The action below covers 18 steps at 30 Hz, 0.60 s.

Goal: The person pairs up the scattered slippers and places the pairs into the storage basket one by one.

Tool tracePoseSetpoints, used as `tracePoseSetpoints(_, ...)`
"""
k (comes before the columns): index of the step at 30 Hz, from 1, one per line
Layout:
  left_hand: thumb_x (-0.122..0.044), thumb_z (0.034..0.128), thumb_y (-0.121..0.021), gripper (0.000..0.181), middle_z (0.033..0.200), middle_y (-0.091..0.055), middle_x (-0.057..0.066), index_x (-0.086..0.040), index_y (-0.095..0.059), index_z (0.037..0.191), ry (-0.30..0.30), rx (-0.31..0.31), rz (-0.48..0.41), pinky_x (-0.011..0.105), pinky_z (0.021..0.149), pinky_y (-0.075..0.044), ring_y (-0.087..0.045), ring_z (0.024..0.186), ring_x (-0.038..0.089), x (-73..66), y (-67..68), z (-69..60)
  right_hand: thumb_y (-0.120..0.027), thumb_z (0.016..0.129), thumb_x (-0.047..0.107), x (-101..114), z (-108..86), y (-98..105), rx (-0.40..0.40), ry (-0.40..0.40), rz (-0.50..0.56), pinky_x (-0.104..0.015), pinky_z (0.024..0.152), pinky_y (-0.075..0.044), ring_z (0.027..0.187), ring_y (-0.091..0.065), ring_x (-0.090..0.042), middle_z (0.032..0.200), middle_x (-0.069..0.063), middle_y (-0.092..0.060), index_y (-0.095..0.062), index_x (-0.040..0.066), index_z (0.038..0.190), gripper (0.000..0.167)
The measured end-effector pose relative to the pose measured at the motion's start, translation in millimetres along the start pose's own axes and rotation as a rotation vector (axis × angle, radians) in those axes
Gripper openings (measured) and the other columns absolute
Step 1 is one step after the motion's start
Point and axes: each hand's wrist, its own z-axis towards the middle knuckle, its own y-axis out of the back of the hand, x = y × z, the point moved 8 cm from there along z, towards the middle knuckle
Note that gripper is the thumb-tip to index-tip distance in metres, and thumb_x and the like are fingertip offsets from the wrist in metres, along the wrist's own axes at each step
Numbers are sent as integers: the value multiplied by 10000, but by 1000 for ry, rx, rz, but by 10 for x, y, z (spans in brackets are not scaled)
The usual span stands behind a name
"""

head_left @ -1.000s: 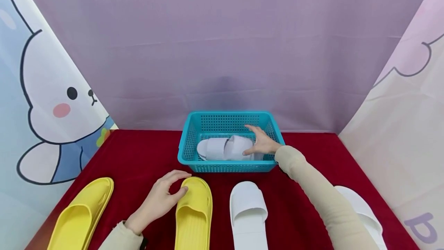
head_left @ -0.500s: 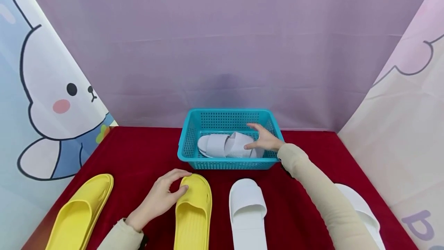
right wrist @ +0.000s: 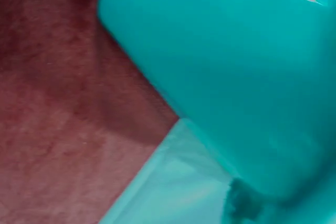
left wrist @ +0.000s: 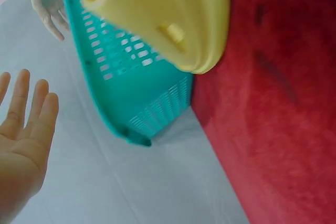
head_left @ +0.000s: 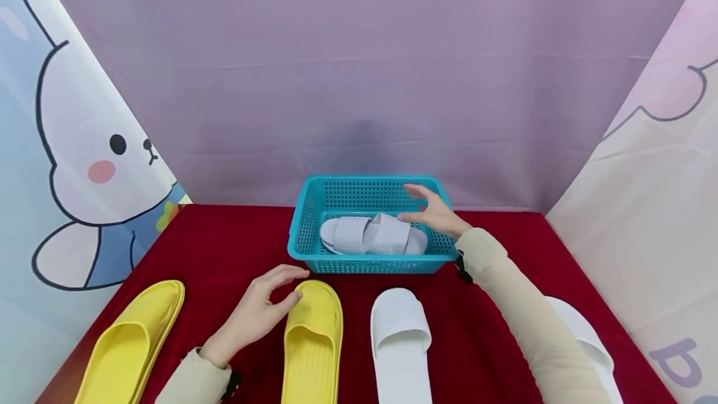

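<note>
A pair of white slippers point(head_left: 387, 234) lies end to end inside the blue plastic basket point(head_left: 370, 267). Over the basket's right side is my right hand point(head_left: 434, 212), fingers spread and holding nothing, its thumb close to the right slipper; whether they touch I cannot tell. My left hand point(head_left: 260, 304) hovers beside the toe of a yellow slipper point(head_left: 314, 310), thumb and fingers apart. In the left wrist view the left hand point(left wrist: 26, 140) shows straight fingers, clear of the yellow slipper point(left wrist: 184, 14). Only the basket wall point(right wrist: 220, 66) fills the right wrist view, without the hand.
Another yellow slipper point(head_left: 131, 341) lies at the left. A white slipper point(head_left: 401, 329) sits in front of the basket, and one more white slipper point(head_left: 583, 335) is partly covered by the right sleeve. Red cloth point(head_left: 235, 235) covers the table; a purple curtain point(head_left: 359, 80) hangs behind.
My right hand has lifted and drawn back to the right from the white slippers, uncovering the right one's end. The left hand has shifted slightly away from the yellow slipper's toe.
</note>
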Motion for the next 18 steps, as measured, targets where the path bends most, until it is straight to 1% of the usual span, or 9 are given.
tracePoseSetpoints(4,-113,864,-620,304,1135,-594,-74,-180,-612,1161,-36,-27,-9,292,868,-506,-565,1048,147,-89,107,41,-650,835,348,160,-78,75,-14,32,45,-534,1067,-270,1340,-285,-314,1456,-98,-316,-299,183,1423,704)
tracePoseSetpoints(6,-106,865,-617,301,1132,-595,-74,-171,-612,1160,-56,-37,-8,281,870,-504,-562,1045,138,-137,155,59,-632,854,330,247,-142,105,-15,52,50,-527,1078,-254,1327,-308,-318,1442,-114,-338,-316,161,1416,666)
tracePoseSetpoints(9,-102,865,-617,302,1130,-597,-71,-180,-611,1157,-99,-59,5,244,879,-491,-558,1046,118,-221,244,86,-609,871,328,357,-249,132,-9,68,29,-525,1064,-284,1305,-340,-304,1429,-98,-355,-339,163,1406,622)
tracePoseSetpoints(13,-79,858,-620,322,1131,-596,-73,-201,-608,1157,-161,-81,31,184,875,-472,-554,1043,90,-321,362,98,-599,881,302,510,-397,138,5,119,-5,-524,1042,-320,1281,-366,-310,1413,-78,-361,-373,165,1388,571)
tracePoseSetpoints(16,-70,856,-620,336,1135,-593,-75,-204,-601,1163,-194,-58,49,167,873,-467,-555,1045,84,-388,410,81,-607,880,262,630,-525,120,24,170,-41,-527,1031,-334,1269,-380,-322,1404,-85,-370,-392,144,1375,553)
tracePoseSetpoints(18,-76,856,-622,339,1137,-592,-76,-206,-596,1168,-207,-31,67,178,876,-472,-555,1046,82,-434,417,62,-616,873,255,683,-621,108,38,181,-77,-528,1005,-366,1257,-399,-324,1398,-77,-379,-399,150,1370,552)
